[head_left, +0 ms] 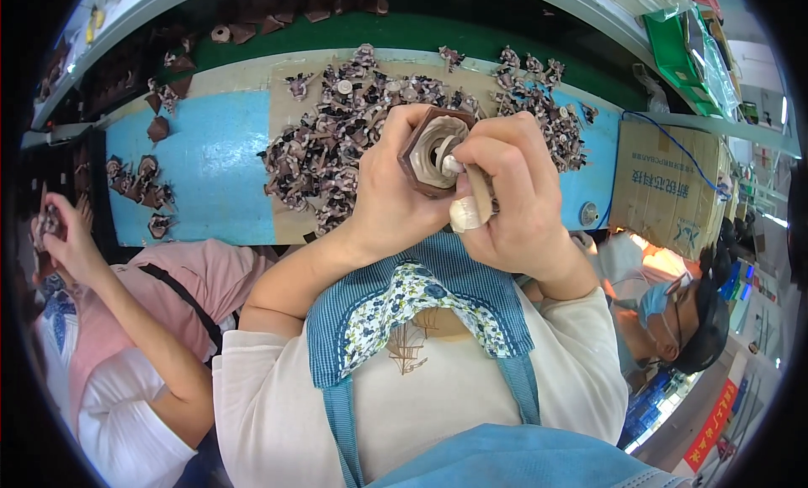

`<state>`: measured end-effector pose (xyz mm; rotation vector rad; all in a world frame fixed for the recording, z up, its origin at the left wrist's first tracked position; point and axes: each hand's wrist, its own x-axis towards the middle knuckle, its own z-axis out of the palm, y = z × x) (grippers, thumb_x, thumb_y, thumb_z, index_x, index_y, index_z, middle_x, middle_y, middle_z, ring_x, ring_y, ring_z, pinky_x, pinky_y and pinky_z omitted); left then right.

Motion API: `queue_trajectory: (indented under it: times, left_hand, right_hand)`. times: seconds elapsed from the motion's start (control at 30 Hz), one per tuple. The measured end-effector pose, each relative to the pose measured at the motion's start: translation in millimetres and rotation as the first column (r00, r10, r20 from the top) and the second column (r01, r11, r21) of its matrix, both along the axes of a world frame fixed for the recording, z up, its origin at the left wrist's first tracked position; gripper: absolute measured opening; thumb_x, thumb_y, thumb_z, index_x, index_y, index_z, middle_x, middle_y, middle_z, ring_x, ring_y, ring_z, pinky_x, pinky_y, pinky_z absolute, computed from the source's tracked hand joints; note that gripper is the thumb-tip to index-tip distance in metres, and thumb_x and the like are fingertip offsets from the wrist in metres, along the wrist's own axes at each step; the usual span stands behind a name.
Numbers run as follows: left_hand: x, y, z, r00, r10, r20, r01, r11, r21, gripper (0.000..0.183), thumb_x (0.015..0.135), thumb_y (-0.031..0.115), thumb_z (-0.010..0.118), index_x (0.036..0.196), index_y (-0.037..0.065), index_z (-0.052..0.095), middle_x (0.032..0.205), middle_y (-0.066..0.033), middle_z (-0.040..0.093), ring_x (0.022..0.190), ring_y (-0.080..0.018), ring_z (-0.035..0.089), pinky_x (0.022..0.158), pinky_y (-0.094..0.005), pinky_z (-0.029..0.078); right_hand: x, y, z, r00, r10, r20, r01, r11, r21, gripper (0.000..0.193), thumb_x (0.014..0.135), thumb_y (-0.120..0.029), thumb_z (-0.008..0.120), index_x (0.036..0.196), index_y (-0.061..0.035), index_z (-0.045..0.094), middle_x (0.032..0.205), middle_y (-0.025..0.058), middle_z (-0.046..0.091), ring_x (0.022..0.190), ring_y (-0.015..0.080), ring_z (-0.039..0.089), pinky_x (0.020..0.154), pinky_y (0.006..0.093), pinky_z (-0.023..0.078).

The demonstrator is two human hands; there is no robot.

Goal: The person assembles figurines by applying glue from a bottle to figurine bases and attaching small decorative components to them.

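Note:
My left hand (386, 179) grips a brown six-sided hollow piece (411, 163) by its side, its pale, round-lipped opening turned up toward me. Close against that opening, my right hand (523, 203) has its fingers pinched together. A small white bit (452, 162) shows at its fingertips, at the mouth of the hollow piece. Between the fingers and palm lies a tan flat piece (480, 193), partly hidden. A white wrap (464, 214) covers the tip of a digit, apparently the thumb. Behind both hands spreads a big heap of small brown, white and black pieces (324, 155).
The heap lies on brown board over a blue table (215, 185). Several loose pieces (141, 181) sit at the left. Farther back runs a green strip (278, 46) with brown pieces. A cardboard box (665, 185) stands at the right. Co-workers sit on both sides, one with a raised hand (74, 240).

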<state>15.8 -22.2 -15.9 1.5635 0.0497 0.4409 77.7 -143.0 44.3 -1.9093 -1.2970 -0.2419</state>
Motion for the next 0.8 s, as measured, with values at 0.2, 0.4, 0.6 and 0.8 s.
queue_trajectory:
  times: [0.2, 0.4, 0.6, 0.8]
  left_hand:
    - [-0.6, -2.2, -0.6, 0.996, 0.052, 0.066, -0.061, 0.988, 0.142, 0.057, 0.064, 0.014, 0.082, 0.109, 0.003, 0.048, 0.092, -0.0128, 0.064, 0.081, -0.0259, 0.067, 0.070, -0.0324, 0.053]
    - [-5.1, -4.0, -2.3, 0.997, 0.049, 0.060, -0.062, 0.967, 0.245, 0.054, 0.061, 0.011, 0.080, 0.104, 0.003, 0.049, 0.087, -0.0130, 0.063, 0.074, -0.0292, 0.065, 0.063, -0.0349, 0.051]
    - [-4.8, -4.9, -0.9, 0.995, 0.054, 0.084, -0.078, 0.946, 0.316, 0.049, 0.061, 0.011, 0.078, 0.102, 0.003, 0.051, 0.081, -0.0113, 0.061, 0.070, -0.0291, 0.063, 0.061, -0.0352, 0.050]
    - [-4.6, -8.9, -1.3, 0.992, 0.079, 0.103, -0.108, 0.943, 0.315, 0.047, 0.061, 0.012, 0.077, 0.100, 0.003, 0.052, 0.081, -0.0113, 0.061, 0.069, -0.0284, 0.063, 0.059, -0.0357, 0.049]
  right_hand:
    - [-3.6, 4.5, -2.0, 0.991, -0.033, 0.126, 0.039, 0.998, -0.045, 0.030, 0.052, -0.005, 0.061, 0.080, -0.0010, 0.051, 0.076, 0.0117, 0.047, 0.064, 0.0273, 0.049, 0.051, 0.0356, 0.042]
    - [-3.6, 2.0, -4.4, 0.998, -0.024, 0.052, 0.027, 0.999, -0.045, 0.025, 0.051, -0.009, 0.061, 0.071, -0.0031, 0.047, 0.070, 0.0103, 0.043, 0.057, 0.0253, 0.047, 0.045, 0.0345, 0.039]
    - [-7.3, 0.7, -5.2, 0.997, -0.052, 0.053, 0.054, 0.997, -0.046, 0.025, 0.049, -0.010, 0.060, 0.067, -0.0038, 0.045, 0.068, 0.0095, 0.041, 0.055, 0.0244, 0.047, 0.043, 0.0331, 0.038]
    - [-14.1, 2.6, -1.1, 0.984, -0.130, 0.123, 0.139, 0.988, -0.070, 0.024, 0.047, -0.010, 0.059, 0.066, -0.0043, 0.045, 0.066, 0.0087, 0.040, 0.054, 0.0241, 0.046, 0.042, 0.0333, 0.037]
